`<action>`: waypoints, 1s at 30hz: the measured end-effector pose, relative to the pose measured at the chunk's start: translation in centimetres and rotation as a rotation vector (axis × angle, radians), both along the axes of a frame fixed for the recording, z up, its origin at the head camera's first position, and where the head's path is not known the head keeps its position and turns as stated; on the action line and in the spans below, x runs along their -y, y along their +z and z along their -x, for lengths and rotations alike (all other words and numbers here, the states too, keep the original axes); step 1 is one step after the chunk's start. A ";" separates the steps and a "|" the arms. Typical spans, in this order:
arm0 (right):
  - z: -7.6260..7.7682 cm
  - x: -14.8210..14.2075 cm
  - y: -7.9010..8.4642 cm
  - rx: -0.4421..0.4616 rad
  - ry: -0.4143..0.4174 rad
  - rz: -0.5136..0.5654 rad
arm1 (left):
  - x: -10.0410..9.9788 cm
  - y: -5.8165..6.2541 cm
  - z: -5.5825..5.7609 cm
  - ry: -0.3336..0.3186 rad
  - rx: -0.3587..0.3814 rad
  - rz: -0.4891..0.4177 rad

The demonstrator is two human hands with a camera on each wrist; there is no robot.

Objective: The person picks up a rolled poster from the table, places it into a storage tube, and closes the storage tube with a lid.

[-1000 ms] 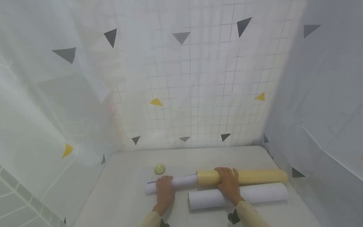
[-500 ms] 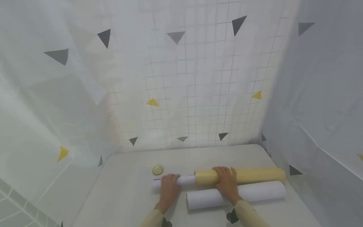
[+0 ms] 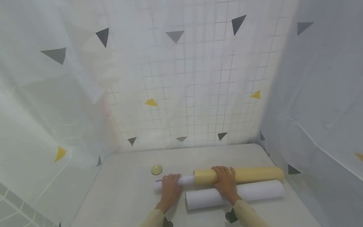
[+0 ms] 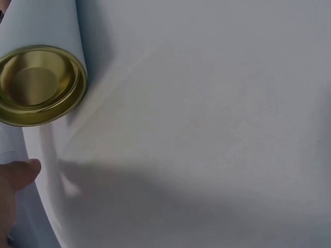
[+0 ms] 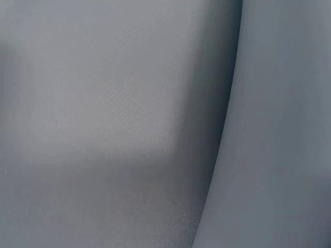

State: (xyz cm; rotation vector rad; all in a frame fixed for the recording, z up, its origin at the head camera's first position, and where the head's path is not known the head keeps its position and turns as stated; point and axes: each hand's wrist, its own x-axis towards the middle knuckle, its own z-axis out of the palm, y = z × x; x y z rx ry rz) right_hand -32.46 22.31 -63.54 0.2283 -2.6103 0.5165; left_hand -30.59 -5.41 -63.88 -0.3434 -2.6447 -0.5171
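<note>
Left hand (image 3: pixel 171 191) has fingers curled round the paper roll (image 3: pixel 186 180), its right end inside the yellow tube (image 3: pixel 258 174) on the table (image 3: pixel 122 195); right hand's (image 3: pixel 226 183) fingers curl over that tube.

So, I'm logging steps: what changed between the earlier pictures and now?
The left hand slid right with the rolled white paper, which now sits deeper in the yellow cylindrical tube. The right hand on it, white cylindrical tube and round gold lid stayed put.
</note>
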 end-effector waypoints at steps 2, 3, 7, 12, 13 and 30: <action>0.1 0.0 -0.1 0.000 -0.002 0.005 | 0.1 -0.3 0.1 0.003 -0.001 0.007; 0.0 0.0 0.0 0.006 -0.002 0.007 | 0.2 -0.4 0.2 0.002 0.002 0.006; 0.0 0.1 0.1 0.020 0.004 0.015 | 0.4 -0.5 0.0 -0.004 0.023 -0.016; -0.1 0.1 0.1 0.034 0.009 0.021 | 0.9 -0.6 -0.1 -0.008 -0.033 -0.036; 0.0 0.1 0.1 0.036 0.006 0.018 | 1.1 -0.7 0.0 -0.007 -0.058 -0.036; 0.2 0.0 -0.3 0.002 0.004 0.001 | 4.2 -0.9 -0.6 0.255 -0.005 -0.090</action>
